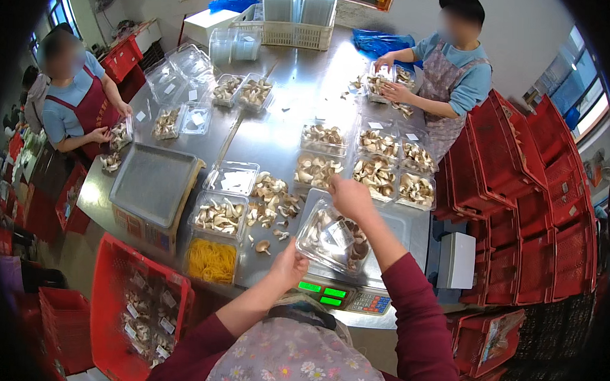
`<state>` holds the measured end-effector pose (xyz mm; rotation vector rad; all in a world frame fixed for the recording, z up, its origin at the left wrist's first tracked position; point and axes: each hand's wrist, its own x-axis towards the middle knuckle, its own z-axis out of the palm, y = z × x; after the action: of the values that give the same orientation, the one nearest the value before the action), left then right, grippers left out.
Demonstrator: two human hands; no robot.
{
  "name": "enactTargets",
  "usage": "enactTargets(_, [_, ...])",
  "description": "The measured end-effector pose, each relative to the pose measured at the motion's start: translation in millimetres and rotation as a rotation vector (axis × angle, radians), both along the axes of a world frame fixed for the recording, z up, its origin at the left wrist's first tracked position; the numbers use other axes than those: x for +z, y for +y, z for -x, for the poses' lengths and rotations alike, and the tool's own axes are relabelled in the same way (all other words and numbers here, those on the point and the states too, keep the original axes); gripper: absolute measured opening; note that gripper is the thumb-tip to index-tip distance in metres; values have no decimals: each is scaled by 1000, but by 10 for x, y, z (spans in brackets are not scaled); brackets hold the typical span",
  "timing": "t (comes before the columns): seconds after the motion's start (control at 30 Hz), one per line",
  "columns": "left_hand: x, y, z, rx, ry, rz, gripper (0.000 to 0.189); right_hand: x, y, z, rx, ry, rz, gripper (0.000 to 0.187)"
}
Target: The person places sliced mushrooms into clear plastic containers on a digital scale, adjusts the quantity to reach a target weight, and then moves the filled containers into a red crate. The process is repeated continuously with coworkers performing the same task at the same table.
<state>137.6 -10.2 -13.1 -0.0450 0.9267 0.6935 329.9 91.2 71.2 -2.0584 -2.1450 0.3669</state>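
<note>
My left hand (pixel 287 267) grips the near left corner of a closed clear plastic clamshell box (pixel 310 239) of mushrooms, with a label on its lid. The box is tilted above the digital scale (pixel 343 298), whose displays glow green. My right hand (pixel 353 198) is at the far edge of this box, fingers close to an open box of mushrooms (pixel 318 169) behind it. Whether those fingers hold anything cannot be made out. Loose mushrooms (pixel 270 199) lie left of the scale, beside an open mushroom box (pixel 220 215) and a tray of yellow rubber bands (pixel 211 260).
Filled boxes (pixel 374 175) stand right of centre on the metal table (pixel 287 121). A red crate (pixel 146 265) of labelled packs sits at lower left; red crates (pixel 525 225) are stacked at right. Two co-workers handle boxes across the table. Another scale (pixel 154 184) stands left.
</note>
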Motion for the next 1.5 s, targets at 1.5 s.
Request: enactTargets(1.5, [554,-1261,1937,87,457,-797,81,-31,-1106,1354,140,787,736,40])
